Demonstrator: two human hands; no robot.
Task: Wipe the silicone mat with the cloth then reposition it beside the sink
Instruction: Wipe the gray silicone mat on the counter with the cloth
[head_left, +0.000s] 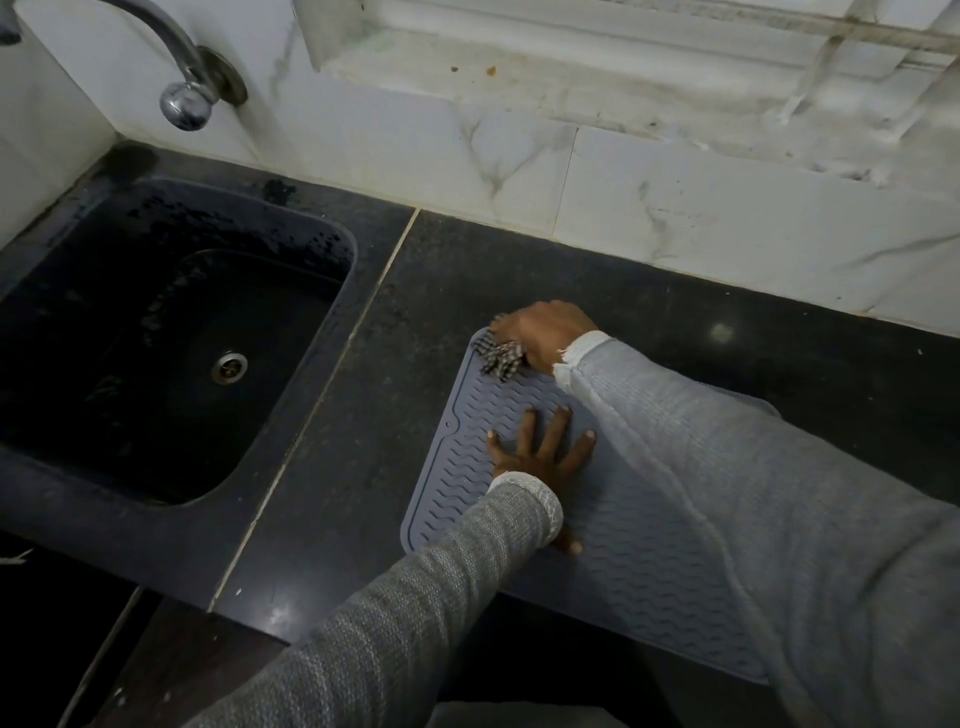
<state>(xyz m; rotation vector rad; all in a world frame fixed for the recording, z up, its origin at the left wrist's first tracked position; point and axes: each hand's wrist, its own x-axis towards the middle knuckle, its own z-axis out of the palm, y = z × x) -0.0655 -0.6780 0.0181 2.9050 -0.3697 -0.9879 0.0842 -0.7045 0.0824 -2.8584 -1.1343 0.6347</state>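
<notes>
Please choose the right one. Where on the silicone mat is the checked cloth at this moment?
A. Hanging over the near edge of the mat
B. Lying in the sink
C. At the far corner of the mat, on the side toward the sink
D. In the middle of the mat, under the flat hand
C: the right hand grips the checked cloth at the far, sink-side corner of the silicone mat, while the left hand presses flat nearer the middle.

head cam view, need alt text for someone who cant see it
A person's right hand grips a checked cloth on the far corner of a grey silicone mat, while the left hand presses flat on it. The mat lies on a dark counter, right of a black sink.
</notes>
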